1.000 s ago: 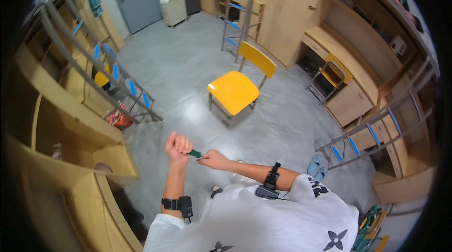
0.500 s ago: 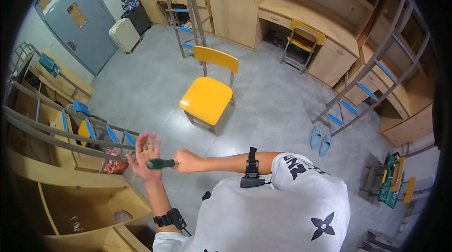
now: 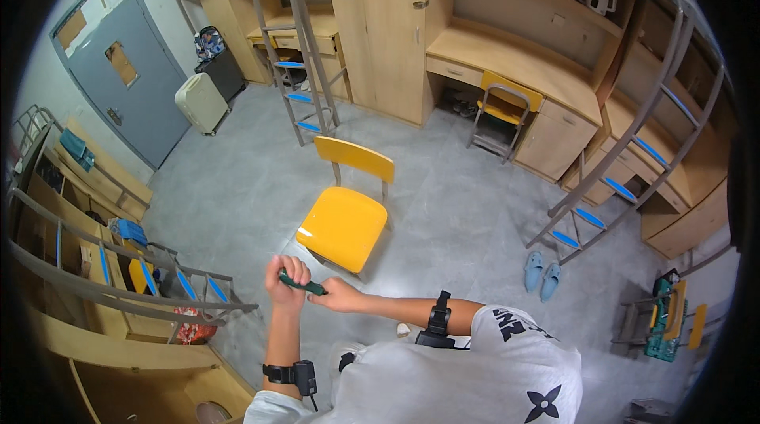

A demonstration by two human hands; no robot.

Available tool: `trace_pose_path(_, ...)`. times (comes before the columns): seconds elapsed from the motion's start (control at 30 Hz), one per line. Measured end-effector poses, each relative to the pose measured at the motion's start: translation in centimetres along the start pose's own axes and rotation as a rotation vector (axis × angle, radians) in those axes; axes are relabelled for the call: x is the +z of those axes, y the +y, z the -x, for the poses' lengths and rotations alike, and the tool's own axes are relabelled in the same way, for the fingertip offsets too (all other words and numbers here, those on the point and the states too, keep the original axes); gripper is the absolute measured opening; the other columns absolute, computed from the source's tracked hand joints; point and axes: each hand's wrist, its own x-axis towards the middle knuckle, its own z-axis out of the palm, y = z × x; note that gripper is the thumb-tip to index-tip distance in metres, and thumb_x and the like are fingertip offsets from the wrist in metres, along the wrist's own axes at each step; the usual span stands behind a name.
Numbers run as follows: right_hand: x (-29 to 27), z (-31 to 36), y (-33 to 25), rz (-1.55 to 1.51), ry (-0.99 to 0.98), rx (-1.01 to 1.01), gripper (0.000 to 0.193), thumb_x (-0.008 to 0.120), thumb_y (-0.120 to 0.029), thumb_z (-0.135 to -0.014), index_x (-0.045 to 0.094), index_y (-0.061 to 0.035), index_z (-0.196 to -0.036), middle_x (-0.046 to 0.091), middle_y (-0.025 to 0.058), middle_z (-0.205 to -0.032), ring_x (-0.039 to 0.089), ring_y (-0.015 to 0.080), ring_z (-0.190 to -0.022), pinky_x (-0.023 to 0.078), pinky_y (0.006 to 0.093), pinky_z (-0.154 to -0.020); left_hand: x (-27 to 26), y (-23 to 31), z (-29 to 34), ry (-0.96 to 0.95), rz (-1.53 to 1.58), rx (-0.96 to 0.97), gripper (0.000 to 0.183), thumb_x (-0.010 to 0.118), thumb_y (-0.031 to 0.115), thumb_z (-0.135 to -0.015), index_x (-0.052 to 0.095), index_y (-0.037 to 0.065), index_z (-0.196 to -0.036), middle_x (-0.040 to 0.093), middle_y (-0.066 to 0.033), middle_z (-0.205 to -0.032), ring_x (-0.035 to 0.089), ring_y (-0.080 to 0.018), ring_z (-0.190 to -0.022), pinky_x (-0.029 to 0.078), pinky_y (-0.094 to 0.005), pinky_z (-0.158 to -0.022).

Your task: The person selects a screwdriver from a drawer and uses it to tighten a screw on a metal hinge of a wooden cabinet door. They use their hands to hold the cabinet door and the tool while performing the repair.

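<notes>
Both of my hands meet in front of my body, low in the middle of the view. My left hand is closed, its fingers wrapped round the dark green handle of what looks like a screwdriver. At the other end of it, my right hand is a closed fist; its fingers hide the tip. Just beyond my hands stands a yellow chair with metal legs, its backrest on the far side. A black strapped device sits on each of my forearms.
Metal bunk ladders with blue treads rise at left, far middle and right. Blue slippers lie on the grey floor. A cream suitcase stands near the grey door. At right, a chair holds a green plastic case.
My left hand has gone from open and spread beside the green handle to closed round it. Both hands now appear nearer the yellow chair; the whole view has shifted as my head moved.
</notes>
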Motion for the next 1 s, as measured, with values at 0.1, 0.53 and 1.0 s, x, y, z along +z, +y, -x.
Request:
trace_pose_path(0.1, -2.1, -1.7, -1.7, -0.057, 0.22, -0.343, 0.025, 0.064, -0.013, -0.075, 0.051, 0.0019, -0.06, 0.044, 0.0142, -0.048, 0.046, 0.0261, -0.042, 0.037, 0.0346, -0.045, 0.9, 1.2, -2.4, 0.317, 0.004, 0.094, 0.045, 0.038, 0.038, -0.091, 0.053, 0.001, -0.071, 0.055, -0.0147, -0.07, 0.052, -0.0245, -0.066, 0.043, -0.0323, -0.063)
trace_pose_path(0.53, 1.6, -17.9, -1.9, 0.423, 0.045, 0.198, 0.032, 0.06, -0.026, -0.068, 0.062, 0.0057, -0.07, 0.06, 0.0258, -0.067, 0.062, 0.0389, -0.066, 0.05, 0.0439, -0.063, -10.9, 10.4, -11.5, 0.01, -0.109, 0.034, 0.051, 0.033, 0.037, -0.094, 0.039, 0.01, -0.051, 0.039, -0.0046, -0.055, 0.04, -0.0159, -0.046, 0.034, -0.0279, -0.049)
trace_pose_path(1.0, 4.0, -25.9, -6.4, 0.107, 0.266, 0.08, 0.032, 0.063, -0.021, -0.079, 0.053, -0.001, -0.056, 0.045, 0.0112, -0.046, 0.048, 0.0212, -0.042, 0.038, 0.0309, -0.044, -18.0, 16.3, -18.9, 0.13, 0.133, 0.085, 0.04, 0.037, 0.033, -0.093, 0.049, 0.006, -0.066, 0.049, -0.008, -0.069, 0.049, -0.0198, -0.064, 0.041, -0.0321, -0.064)
